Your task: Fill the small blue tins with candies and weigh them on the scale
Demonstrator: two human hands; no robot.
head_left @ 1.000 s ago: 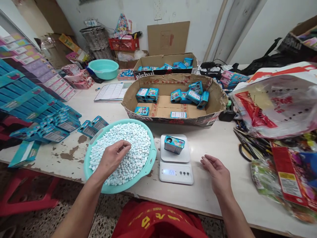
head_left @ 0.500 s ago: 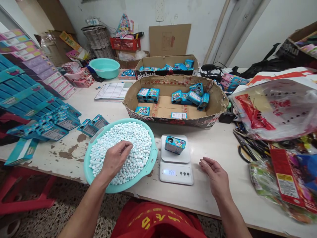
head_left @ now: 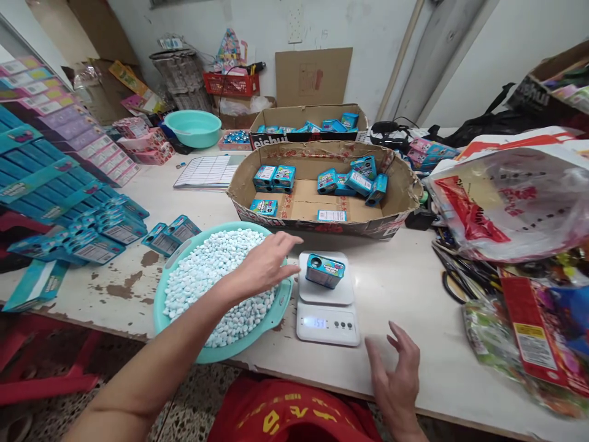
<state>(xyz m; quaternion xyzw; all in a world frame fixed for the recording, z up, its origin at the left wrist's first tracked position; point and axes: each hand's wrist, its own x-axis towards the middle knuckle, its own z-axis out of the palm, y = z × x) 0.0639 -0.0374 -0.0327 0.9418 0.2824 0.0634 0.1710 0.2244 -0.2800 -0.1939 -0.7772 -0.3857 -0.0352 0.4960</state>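
Note:
My left hand (head_left: 269,261) is above the right rim of a turquoise basin (head_left: 162,307), fingers apart and reaching toward the scale, with nothing in it. Pale blue and white candies (head_left: 207,270) fill the basin. On the white plate of a digital kitchen scale (head_left: 327,322) rests a small blue candy box (head_left: 324,271) with a round dark hole in its top. The display is lit; its digits are hard to read. My right hand (head_left: 394,368) hovers by the table's front edge, right of the scale, thumb and fingers spread and holding nothing.
Behind the scale stands a cut-down cardboard box (head_left: 299,227) with several blue candy boxes inside. More blue boxes (head_left: 101,236) are stacked at the left. Scissors (head_left: 448,276) and plastic packaging (head_left: 515,190) lie at the right. An empty turquoise bowl (head_left: 193,129) sits farther back.
My left hand has moved right from over the candies toward the box on the scale, its fingers opening. My right hand has drawn back toward me, fingers spreading.

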